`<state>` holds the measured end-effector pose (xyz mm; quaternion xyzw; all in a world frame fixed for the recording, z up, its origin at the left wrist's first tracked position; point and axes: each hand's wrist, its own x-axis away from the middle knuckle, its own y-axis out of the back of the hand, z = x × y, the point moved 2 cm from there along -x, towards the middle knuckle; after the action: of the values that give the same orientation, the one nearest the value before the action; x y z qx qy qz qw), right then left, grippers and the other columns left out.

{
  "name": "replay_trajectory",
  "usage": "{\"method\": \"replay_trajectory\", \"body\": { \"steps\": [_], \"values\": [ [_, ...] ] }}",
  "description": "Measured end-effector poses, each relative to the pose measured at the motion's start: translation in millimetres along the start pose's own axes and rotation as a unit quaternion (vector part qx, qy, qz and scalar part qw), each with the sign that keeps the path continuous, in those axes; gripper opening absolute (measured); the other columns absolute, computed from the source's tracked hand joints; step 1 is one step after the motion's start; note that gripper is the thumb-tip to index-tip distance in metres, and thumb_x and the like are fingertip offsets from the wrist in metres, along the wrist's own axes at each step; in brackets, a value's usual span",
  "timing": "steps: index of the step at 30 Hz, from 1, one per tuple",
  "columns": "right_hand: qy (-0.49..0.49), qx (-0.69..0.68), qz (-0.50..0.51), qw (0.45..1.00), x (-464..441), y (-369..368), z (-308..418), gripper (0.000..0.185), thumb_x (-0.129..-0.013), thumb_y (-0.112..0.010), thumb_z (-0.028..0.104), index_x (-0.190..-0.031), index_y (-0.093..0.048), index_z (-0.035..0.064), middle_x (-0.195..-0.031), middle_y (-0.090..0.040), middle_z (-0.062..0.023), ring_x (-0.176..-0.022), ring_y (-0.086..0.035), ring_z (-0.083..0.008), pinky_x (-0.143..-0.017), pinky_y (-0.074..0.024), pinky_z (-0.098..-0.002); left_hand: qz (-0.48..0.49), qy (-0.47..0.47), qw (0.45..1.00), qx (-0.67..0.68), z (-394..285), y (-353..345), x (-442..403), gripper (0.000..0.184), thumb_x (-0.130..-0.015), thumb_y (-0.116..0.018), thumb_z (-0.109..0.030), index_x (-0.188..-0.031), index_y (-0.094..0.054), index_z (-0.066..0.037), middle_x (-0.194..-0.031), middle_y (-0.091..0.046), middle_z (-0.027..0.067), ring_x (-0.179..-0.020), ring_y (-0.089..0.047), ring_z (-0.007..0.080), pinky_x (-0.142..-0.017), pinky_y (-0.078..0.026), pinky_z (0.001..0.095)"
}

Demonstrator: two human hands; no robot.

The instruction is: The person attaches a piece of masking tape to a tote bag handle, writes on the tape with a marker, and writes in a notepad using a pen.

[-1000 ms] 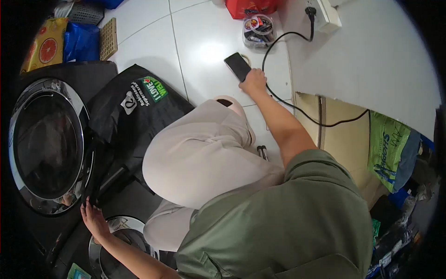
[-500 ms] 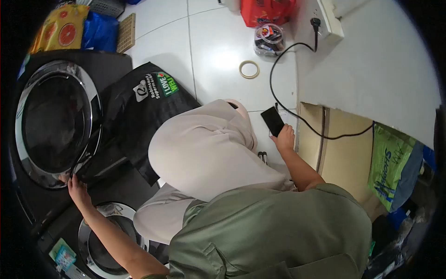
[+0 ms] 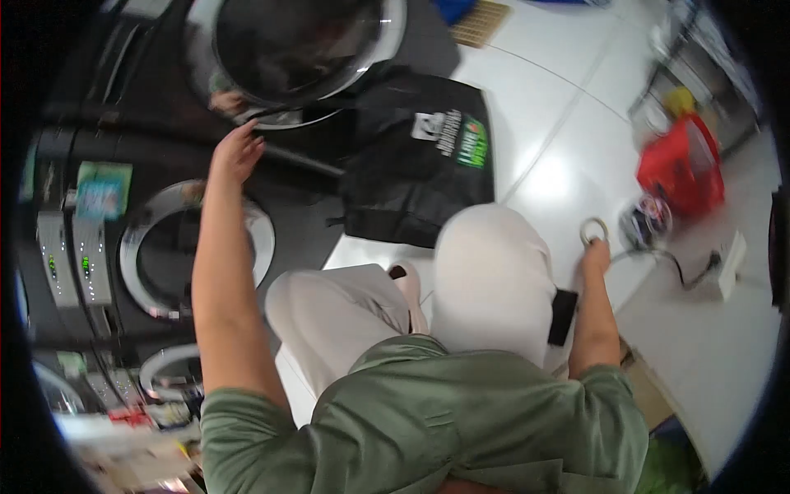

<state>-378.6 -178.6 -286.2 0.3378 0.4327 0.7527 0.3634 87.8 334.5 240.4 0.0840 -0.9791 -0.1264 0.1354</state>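
Note:
My left hand (image 3: 239,155) is raised at the rim of a round washer door (image 3: 300,49). Its fingertips pinch what looks like the thin black strap of a black shopping bag (image 3: 383,189), which leans against the machine with a white and green print showing. On the other side, my right hand (image 3: 597,253) has its fingers closed at the near edge of a roll of tape (image 3: 588,226); motion blurs the grip. A black phone (image 3: 563,318) lies beside my knee, close to my right forearm.
More front-loading machines (image 3: 193,247) line the left side. A red plastic bag (image 3: 681,165) and a clear jar (image 3: 646,221) stand on the tiled floor (image 3: 539,123) at the right. A black cord runs to a socket box (image 3: 731,267) by the white panel.
My view has swung to the left. My right hand has let go of the phone and moved out to the roll of tape. My left hand stays by the washer door.

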Motion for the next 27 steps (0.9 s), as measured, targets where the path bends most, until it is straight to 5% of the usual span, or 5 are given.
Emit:
{"method": "replay_trajectory", "body": {
  "steps": [5,8,13,22,27],
  "values": [
    [-0.055,-0.325,0.094,0.94,21,91,97,0.018,-0.086,-0.067,0.013,-0.103,-0.069,0.0076,-0.075,-0.062,-0.0042,-0.063,-0.06,-0.0203,-0.06,-0.0491,-0.0329,-0.025,-0.075,0.996,-0.043,-3,12,20,0.03,-0.09,-0.065,-0.015,-0.115,-0.056,-0.001,-0.1,-0.06,0.0097,-0.083,-0.063,0.0229,-0.073,-0.054,0.0341],
    [0.159,-0.358,0.146,0.909,43,195,200,0.017,-0.086,-0.069,0.009,-0.102,-0.067,0.0035,-0.084,-0.059,-0.0027,-0.072,-0.056,-0.0125,-0.067,-0.047,-0.0267,-0.052,-0.451,0.848,-0.272,3,-18,68,0.033,-0.089,-0.065,-0.014,-0.12,-0.059,-0.002,-0.106,-0.06,0.0084,-0.084,-0.061,0.0154,-0.078,-0.049,0.028],
    [0.498,-0.167,0.296,0.798,125,354,378,0.017,-0.08,-0.071,0.004,-0.096,-0.066,0.0027,-0.089,-0.054,-0.0079,-0.081,-0.059,-0.0215,-0.073,-0.0478,-0.0313,0.327,-0.598,0.665,-0.304,27,-85,240,0.082,-0.07,-0.082,-0.034,-0.137,-0.046,-0.006,-0.145,-0.039,0.0182,-0.135,-0.036,0.0406,-0.11,-0.034,0.0487],
    [0.417,-0.302,0.354,0.78,199,345,514,0.039,-0.086,-0.07,0.001,-0.124,-0.059,0.0001,-0.105,-0.062,-0.0043,-0.094,-0.058,-0.0104,-0.085,-0.0498,-0.025,0.25,-0.275,0.927,0.047,104,-29,208,0.029,-0.085,-0.071,-0.007,-0.112,-0.065,0.0,-0.119,-0.061,0.0124,-0.112,-0.058,0.0193,-0.094,-0.046,0.0325],
    [0.425,-0.427,0.35,0.717,222,310,542,0.035,-0.087,-0.067,-0.001,-0.121,-0.06,-0.0054,-0.105,-0.064,-0.0072,-0.099,-0.061,-0.0128,-0.089,-0.0497,-0.0257,0.171,-0.348,0.922,0.006,82,-11,196,0.024,-0.077,-0.077,-0.007,-0.1,-0.07,-0.002,-0.115,-0.066,0.013,-0.124,-0.053,0.0265,-0.097,-0.045,0.0361]
  ]
}}
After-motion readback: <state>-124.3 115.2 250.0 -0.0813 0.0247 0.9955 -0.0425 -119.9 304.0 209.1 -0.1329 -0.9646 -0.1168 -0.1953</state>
